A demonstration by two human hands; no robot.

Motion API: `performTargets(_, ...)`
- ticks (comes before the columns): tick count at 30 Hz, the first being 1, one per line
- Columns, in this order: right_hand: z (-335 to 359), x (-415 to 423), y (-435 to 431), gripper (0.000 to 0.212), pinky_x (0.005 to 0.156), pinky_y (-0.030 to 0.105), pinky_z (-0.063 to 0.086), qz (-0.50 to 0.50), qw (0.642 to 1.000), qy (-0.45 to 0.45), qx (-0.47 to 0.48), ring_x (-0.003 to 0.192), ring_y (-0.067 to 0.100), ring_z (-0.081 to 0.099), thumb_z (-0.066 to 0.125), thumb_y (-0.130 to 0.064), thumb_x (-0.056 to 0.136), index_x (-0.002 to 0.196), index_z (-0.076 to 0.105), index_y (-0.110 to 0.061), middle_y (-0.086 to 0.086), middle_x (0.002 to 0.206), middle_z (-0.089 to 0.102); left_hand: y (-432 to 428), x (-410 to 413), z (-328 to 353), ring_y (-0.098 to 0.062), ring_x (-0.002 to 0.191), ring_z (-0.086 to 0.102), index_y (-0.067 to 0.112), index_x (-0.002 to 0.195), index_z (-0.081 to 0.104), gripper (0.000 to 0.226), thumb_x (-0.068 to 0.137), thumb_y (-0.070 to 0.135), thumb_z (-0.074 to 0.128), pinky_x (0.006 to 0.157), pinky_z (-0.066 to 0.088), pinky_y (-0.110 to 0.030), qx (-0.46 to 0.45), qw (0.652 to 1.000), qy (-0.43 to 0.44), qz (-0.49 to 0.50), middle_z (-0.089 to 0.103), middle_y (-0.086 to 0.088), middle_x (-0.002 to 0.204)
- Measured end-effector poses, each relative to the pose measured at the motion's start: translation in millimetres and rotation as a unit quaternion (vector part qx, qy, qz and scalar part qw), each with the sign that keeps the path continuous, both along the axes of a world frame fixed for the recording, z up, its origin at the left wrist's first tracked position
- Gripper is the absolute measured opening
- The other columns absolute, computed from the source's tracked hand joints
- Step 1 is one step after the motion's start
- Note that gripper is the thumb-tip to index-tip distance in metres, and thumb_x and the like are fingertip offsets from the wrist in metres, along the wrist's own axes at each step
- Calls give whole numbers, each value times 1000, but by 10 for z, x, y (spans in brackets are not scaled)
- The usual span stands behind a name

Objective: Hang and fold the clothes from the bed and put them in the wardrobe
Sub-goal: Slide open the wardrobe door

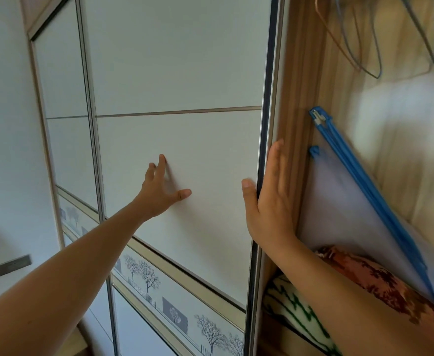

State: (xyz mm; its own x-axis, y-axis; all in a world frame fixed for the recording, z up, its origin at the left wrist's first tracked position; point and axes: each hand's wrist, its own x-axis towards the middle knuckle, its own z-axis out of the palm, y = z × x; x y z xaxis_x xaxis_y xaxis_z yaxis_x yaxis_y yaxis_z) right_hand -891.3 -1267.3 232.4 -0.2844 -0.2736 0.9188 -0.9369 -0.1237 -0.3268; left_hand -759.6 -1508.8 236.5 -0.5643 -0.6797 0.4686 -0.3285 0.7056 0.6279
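Head view. Left hand [163,187] stretched forward, fingers spread, tips flat on white sliding door [177,155] of wardrobe [296,104], gripping nothing. Right hand [268,199] upright, palm against door's metal edge, thumb on front face, fingers straight behind edge. Two doors visible. Inside: several wire hangers [375,39] up top, exact count unclear; one blue-zipped bag [344,217]; two folded blankets [380,278] beneath. Bed, clothes out of frame. No readable writing.

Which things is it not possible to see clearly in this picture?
- Head view: wardrobe rail cut off by the top edge; only blurred hangers show.
- Bag contents: hidden by its cloudy side.
- Right hand palm: behind the sliding door edge.
- Bed and clothes: out of view.
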Motion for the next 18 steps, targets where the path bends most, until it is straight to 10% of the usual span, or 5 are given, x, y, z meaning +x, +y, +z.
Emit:
performTargets(8,-90,-221,596,80,118,22,17,105,979,-5,174,150,-9,9,54,-47,100,156,-3,-50,-33,162,5,343,206,-224,-35,139,39,19,160,7,116,75,69,69,112,35,-43,-25,987,-156,6,37,-17,154)
performTargets(12,-409,-424,924,58,107,39,46,9,968,-47,247,131,12,51,44,-57,99,153,26,-46,-5,146,52,532,309,-469,-28,143,38,10,156,26,92,87,53,69,116,32,-37,-9,966,-260,-1,38,-13,157)
performTargets(18,-689,-470,1334,40,87,30,50,-139,829,-35,541,102,15,63,54,-54,97,128,62,-30,-5,116,68,957,360,-837,-25,131,50,11,142,49,69,89,51,68,107,40,-35,-12,934,-356,-17,52,-10,144)
